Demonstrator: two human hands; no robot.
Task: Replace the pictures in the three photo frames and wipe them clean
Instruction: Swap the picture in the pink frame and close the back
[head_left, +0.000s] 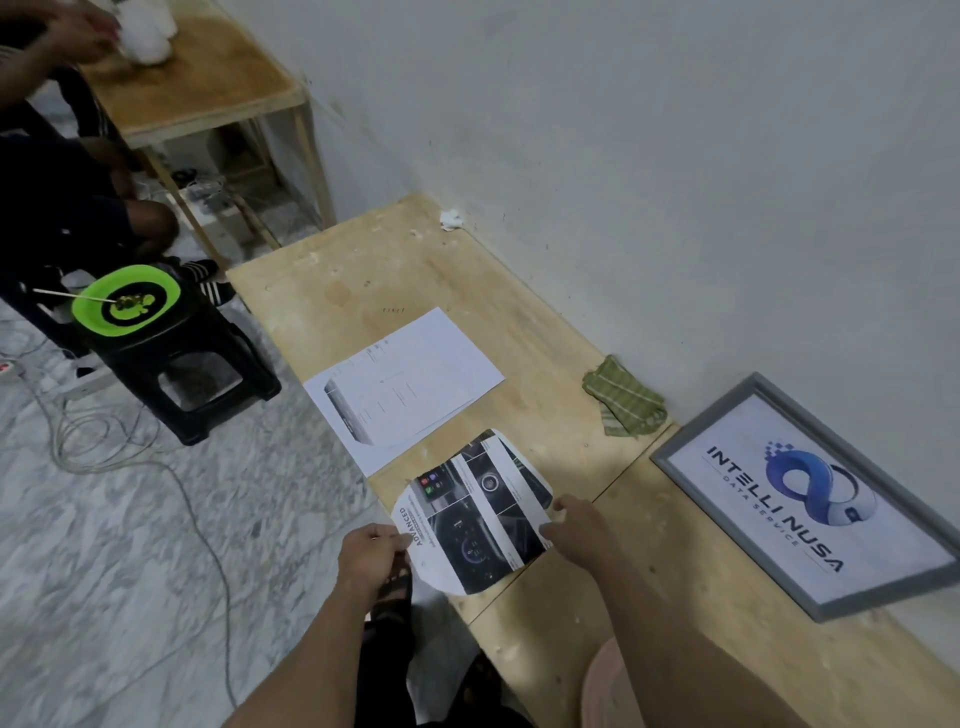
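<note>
Both hands pinch a dark printed car-dashboard picture (475, 512) over the near edge of the pale plywood bench (649, 597), left hand (371, 558) and right hand (574, 527) at opposite edges, while only one grey-framed logo photo frame (810, 493) shows at the right against the wall and the folded green striped cloth (623, 397) lies unused beyond it, so swapping and wiping seem mostly ahead.

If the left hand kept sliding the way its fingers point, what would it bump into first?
The left hand points right across the printed picture it pinches, so it would likely meet the right hand holding the opposite edge; depth is uncertain.
</note>
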